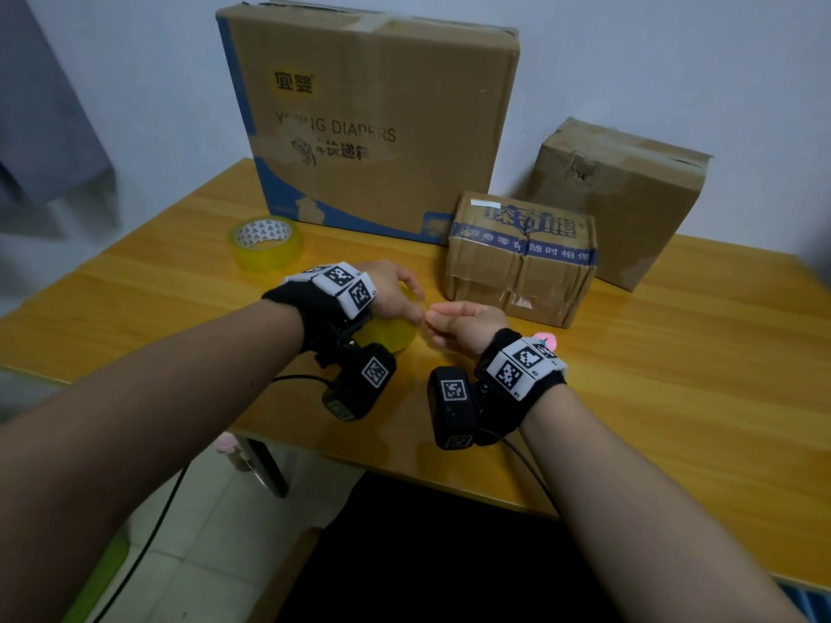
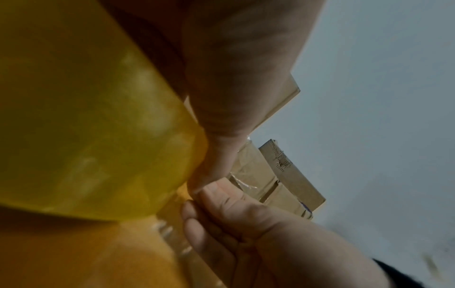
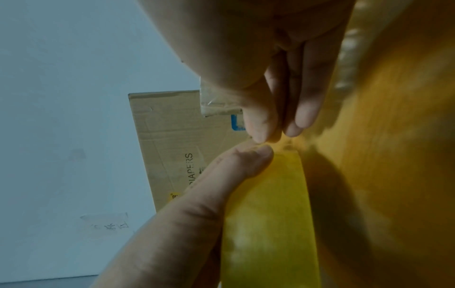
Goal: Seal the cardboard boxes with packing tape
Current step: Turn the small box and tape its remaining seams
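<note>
So far you're only starting: your left hand [image 1: 390, 293] holds the tape roll [image 1: 390, 335] just before the small box [image 1: 521, 256], your right hand [image 1: 463, 325] fingers [image 3: 264, 124] pinch at its loose end, and no strip looks pulled or laid yet.

Head view: dim, even indoor light with a cool cast on the wall; the wooden surface [image 1: 629, 375] carries a soft sheen and faint shadows beneath the forearms. Straight lines bow toward the frame edges, and the left margin is smeared. Left wrist view: dark and soft, the yellow tape roll [image 2: 86, 126] out of focus and glowing translucent. Right wrist view: dim, with streaked motion blur along the right edge; the large box [image 3: 172, 136] stays legible.
</note>
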